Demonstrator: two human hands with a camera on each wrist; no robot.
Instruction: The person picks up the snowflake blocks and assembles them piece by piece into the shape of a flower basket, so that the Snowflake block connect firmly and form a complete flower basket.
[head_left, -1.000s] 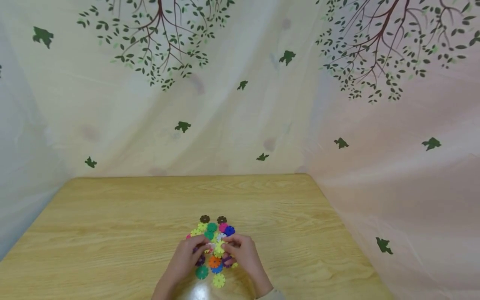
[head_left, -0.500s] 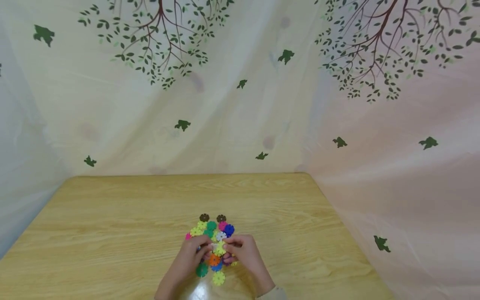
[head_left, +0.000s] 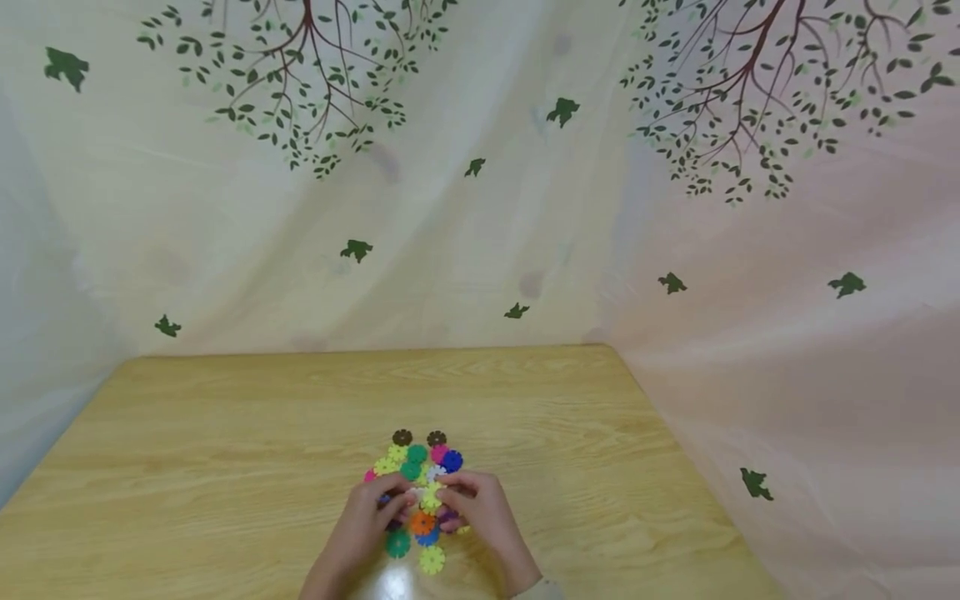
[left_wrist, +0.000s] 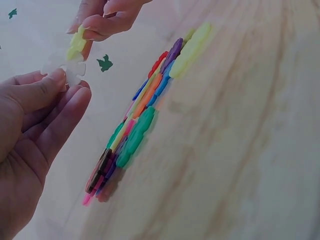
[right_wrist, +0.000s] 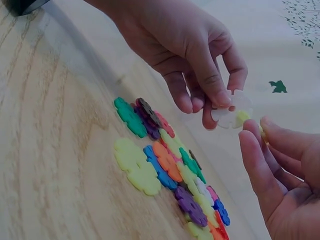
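Over a flat group of flower-shaped plastic discs, my two hands meet. The left hand [head_left: 363, 512] pinches a white notched disc [left_wrist: 75, 69] between thumb and fingers. In the right hand [head_left: 483, 510], thumb and fingertips grip a yellow notched disc [left_wrist: 76, 44]. The edges of these two discs meet at the notches, with the yellow one turned across the white one. Both are held above the table in the wrist views. Below lie joined discs, among them an orange one [right_wrist: 167, 161], a green one [right_wrist: 130, 117] and a large yellow one [right_wrist: 137, 167] near me.
Two brown discs [head_left: 402, 437] stick out at the far end of the group. The wooden table [head_left: 225, 433] reaches back to a pale curtain [head_left: 450, 250] printed with trees and birds. A dark object [right_wrist: 22, 6] shows at the right wrist view's corner.
The head view has shifted a little, so everything sits slightly farther left. Both hands keep hold of the white and yellow discs, with only small finger movements.
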